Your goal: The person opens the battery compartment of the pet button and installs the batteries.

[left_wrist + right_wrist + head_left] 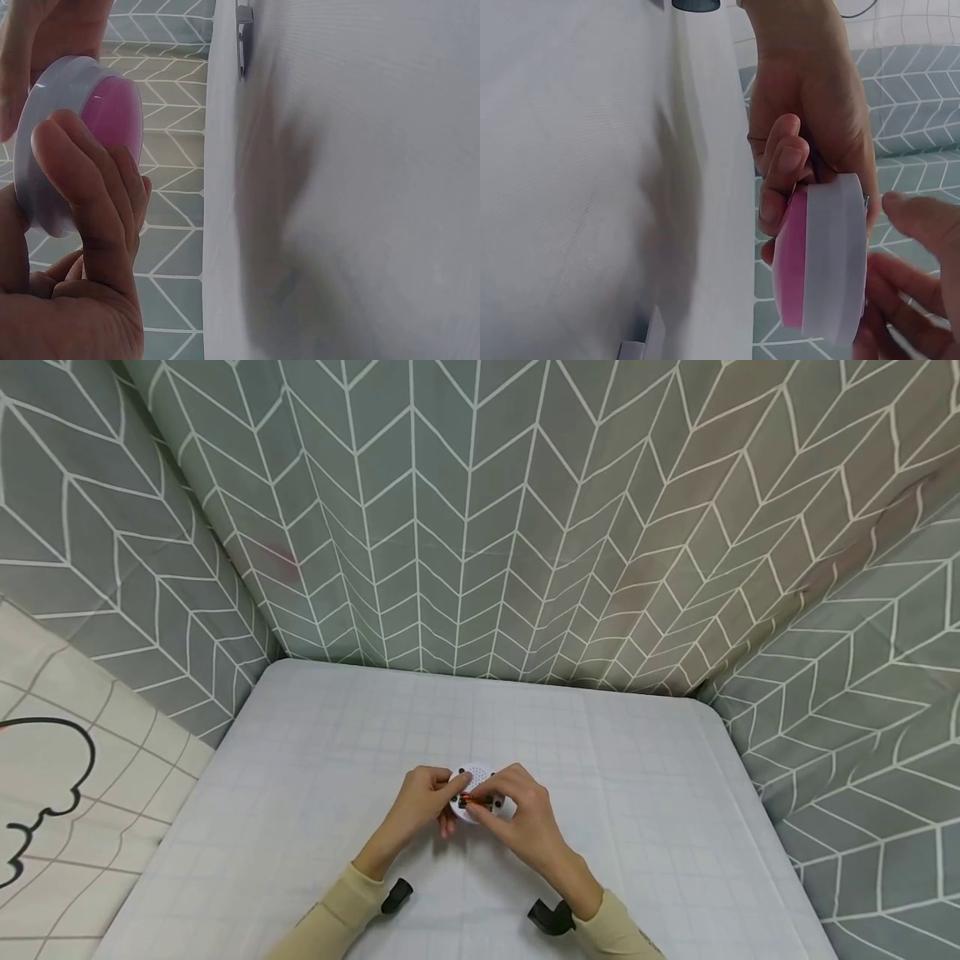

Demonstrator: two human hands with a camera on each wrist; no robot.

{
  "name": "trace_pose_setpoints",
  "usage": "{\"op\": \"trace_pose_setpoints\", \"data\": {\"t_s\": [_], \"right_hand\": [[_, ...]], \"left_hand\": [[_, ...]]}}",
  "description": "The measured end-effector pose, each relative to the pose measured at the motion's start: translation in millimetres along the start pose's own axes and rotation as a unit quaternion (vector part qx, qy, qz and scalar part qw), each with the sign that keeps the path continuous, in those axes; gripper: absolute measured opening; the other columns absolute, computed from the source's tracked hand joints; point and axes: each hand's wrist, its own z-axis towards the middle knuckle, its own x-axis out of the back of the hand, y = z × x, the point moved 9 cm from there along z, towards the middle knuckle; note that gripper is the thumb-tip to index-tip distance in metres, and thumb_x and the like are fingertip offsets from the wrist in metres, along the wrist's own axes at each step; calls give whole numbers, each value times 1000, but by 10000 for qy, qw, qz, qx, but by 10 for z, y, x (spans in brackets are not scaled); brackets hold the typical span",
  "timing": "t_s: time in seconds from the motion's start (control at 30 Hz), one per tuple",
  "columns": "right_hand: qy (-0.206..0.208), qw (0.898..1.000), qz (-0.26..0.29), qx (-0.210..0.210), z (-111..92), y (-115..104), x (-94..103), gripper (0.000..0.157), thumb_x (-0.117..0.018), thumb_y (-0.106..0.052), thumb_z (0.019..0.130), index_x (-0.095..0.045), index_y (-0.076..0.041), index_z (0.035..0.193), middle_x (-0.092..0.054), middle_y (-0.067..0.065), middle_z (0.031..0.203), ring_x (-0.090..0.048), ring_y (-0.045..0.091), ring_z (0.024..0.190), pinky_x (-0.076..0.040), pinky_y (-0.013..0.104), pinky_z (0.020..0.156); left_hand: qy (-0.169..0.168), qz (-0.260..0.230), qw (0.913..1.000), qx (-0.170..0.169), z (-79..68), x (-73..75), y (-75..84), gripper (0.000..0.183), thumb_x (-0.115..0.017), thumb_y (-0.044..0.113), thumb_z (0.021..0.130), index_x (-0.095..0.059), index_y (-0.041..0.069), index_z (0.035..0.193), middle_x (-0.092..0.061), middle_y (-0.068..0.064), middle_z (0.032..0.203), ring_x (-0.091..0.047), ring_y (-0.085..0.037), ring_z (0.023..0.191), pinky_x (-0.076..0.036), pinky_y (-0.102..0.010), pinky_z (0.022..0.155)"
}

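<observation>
Disc held face up above the table

The white-covered table [337, 735] ran back to two rounded far corners, and the disc [479, 774] was well short of the far edge, about midway between the left and right edges. Two cream sleeves [333, 906] reached in from the near side, with black fittings [551, 917] beside the cuffs. The left hand [429, 795] gripped the disc at its left side, thumb on the upper face and fingers beneath, against the pink dome [789, 270]. In both wrist views the disc lay roughly level with the table top and apart from it.

The right hand [525, 806] was at the disc's right, fingertips bent in over the face; whether they pinched a part or only touched it, I could not tell. The relation that seemed to matter was there: a small reddish strip [478, 802] lay across the nearer half of the face, its long axis roughly left to right, at the right fingertips. The left thumb was near its left end, so the right hand looked the nearer.

Tiny holes dotted the farther half. No brand or label could be read; dark marks on the sleeves were too small to make out.
</observation>
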Motion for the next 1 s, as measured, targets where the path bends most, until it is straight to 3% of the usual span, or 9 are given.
{"op": "trace_pose_setpoints", "data": {"t_s": [0.2,0.47,0.73,1.0], "right_hand": [[84,9959,-470,-774,9,112,23,35,-95,-24,80,-75,-10,106,-72,2,105,-63,18,98,-57,36,77],[-70,9895,-722,-1248,-4,173,6,53,-95,-31,80,-70,-9,120,-70,6,121,-63,22,109,-57,41,81],[-300,9833,-758,-1625,-36,244,-49,57,-92,-37,83,-68,-10,126,-71,3,115,-64,20,108,-52,29,78],[-436,9775,-827,-1893,-57,256,-65,56,-91,-35,83,-66,-11,127,-70,0,117,-65,15,105,-54,26,78]], "left_hand": [[-17,-16,10000,26,-12,-15,16,42,-68,34,105,-67,1,79,-64,-7,51,-60,-15,37,-57,-55,43],[41,-61,9999,100,-25,-23,24,42,-70,33,104,-67,0,79,-63,-8,51,-59,-16,38,-56,-58,44],[21,-93,9999,77,-33,-47,34,41,-69,32,104,-67,-1,79,-62,-7,50,-58,-15,37,-55,-60,44],[99,31,9999,-9,-48,-60,76,43,-70,34,104,-66,1,76,-61,-8,48,-57,-15,35,-54,-62,43]]}}
